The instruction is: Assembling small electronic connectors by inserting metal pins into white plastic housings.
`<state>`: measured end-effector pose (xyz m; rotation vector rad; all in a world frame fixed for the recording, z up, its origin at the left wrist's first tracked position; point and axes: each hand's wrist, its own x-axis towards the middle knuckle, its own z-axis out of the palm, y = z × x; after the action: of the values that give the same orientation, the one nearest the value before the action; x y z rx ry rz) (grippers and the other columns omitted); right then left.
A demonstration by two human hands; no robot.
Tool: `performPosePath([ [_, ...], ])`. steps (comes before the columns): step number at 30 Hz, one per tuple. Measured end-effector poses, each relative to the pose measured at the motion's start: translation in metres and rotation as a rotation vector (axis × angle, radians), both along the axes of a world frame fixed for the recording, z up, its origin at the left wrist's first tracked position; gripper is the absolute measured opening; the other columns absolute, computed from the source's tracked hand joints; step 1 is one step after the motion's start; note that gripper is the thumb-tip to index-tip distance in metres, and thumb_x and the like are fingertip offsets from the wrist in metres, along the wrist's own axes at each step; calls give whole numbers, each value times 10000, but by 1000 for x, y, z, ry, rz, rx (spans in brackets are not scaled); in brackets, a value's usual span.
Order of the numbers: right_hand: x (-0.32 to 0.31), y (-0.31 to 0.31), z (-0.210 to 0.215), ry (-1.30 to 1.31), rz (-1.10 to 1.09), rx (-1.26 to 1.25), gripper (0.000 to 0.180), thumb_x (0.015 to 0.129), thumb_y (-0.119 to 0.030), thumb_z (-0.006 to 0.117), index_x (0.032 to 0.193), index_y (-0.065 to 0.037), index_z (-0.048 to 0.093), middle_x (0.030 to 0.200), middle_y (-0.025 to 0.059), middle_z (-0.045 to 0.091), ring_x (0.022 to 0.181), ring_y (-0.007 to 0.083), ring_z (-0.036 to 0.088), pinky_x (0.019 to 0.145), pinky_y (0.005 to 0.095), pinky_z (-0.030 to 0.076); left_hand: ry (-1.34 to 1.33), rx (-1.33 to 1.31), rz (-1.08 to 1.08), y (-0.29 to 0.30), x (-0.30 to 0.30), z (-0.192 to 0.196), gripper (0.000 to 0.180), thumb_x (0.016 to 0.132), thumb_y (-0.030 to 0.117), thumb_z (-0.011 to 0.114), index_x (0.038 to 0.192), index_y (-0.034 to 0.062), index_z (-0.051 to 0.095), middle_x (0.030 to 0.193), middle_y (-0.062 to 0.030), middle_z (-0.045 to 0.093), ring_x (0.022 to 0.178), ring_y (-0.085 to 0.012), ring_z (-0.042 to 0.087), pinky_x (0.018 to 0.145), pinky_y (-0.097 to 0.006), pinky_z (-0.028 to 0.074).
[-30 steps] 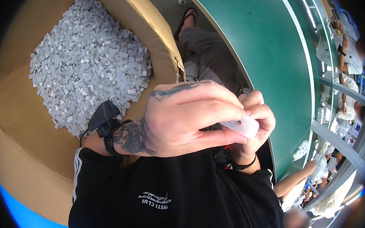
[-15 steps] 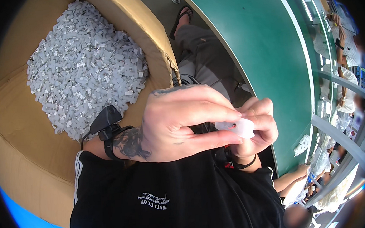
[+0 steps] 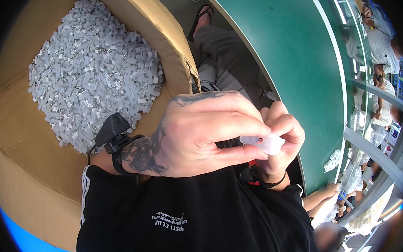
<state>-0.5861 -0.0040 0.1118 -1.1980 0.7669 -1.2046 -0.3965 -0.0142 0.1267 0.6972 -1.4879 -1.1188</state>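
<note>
A small, whitish translucent plastic piece is held up in front of my chest. It has a little opening with a dark red spot in it. My left hand, tattooed and wearing a black strap with a device at the wrist, pinches the piece between thumb and fingers. Against its right end lies my right hand, fingers curled and closed on it. The right fingertips are partly hidden behind the piece and the left fingers.
To the left stands a large cardboard box with a heap of small whitish plastic pieces inside. A green table curves along the right. White pieces lie near its edge, and other people work beyond it.
The plastic piece has shifted slightly right and tilted a little between my fingers. My right hand's fingers have changed position around its end; my left hand keeps its pinch.
</note>
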Motion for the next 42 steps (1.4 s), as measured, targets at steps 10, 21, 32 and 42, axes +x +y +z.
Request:
performPosePath([
  [10,4,-4,6,-84,54,3,184,861,-123,669,915,-7,537,846,93,494,600,137,498,535,254,418,-170,-141,43,-14,14,22,397,640,89,865,970,-29,678,865,-111,663,701,-215,650,614,-287,521],
  [21,-173,-214,15,215,-262,242,108,944,-148,578,991,-51,578,784,-53,479,631,17,390,559,183,329,-25,-694,541,53,106,103,173,792,-22,626,956,32,620,871,-59,604,676,-168,555,582,-244,459],
  [32,-341,-265,-43,598,-599,279,475,940,-237,577,1378,-94,463,1337,27,515,1097,138,521,832,249,379,-1267,723,692,-4,268,-201,315,745,290,760,970,83,684,923,-118,694,888,-277,666,804,-360,527],
  [42,-141,-58,39,364,-508,77,396,1012,-115,393,1377,39,384,1451,107,379,889,47,495,761,148,436,-1050,722,834,12,250,-292,307,671,214,802,913,120,638,898,-48,672,875,-251,653,757,-379,508],
])
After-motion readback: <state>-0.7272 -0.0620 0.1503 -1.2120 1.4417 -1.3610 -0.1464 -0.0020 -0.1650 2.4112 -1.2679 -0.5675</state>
